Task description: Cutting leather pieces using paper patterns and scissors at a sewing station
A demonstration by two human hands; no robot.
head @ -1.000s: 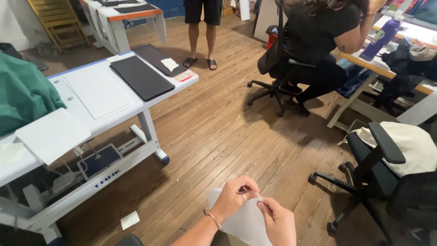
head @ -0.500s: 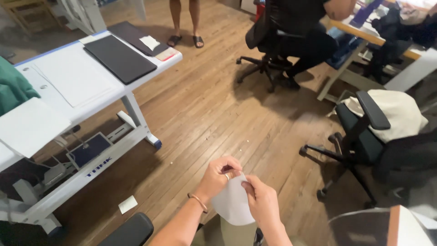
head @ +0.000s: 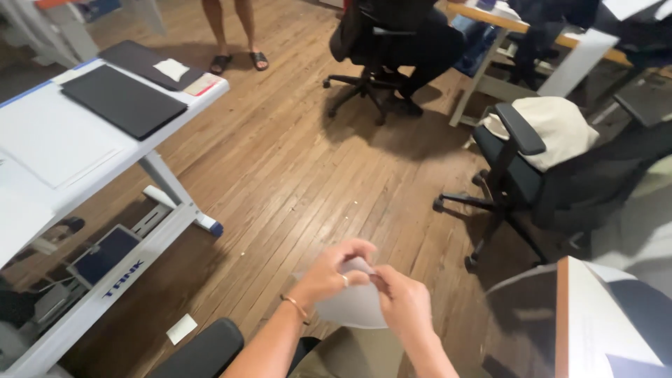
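While both hands meet low over the wooden floor (head: 294,182), the left hand (head: 334,269) and right hand (head: 402,301) pinch the top edge of a thin white sheet (head: 350,308), fingers closed tight on it, above the person's lap.

Small dark screen (head: 105,255) under the white table — white label (head: 182,327) on the floor

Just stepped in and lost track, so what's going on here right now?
A seated person holds a thin whitish translucent sheet over their lap, both hands pinching its upper edge: left hand, right hand. A white desk with a black mat stands to the left, and an office chair draped with cream fabric stands to the right.
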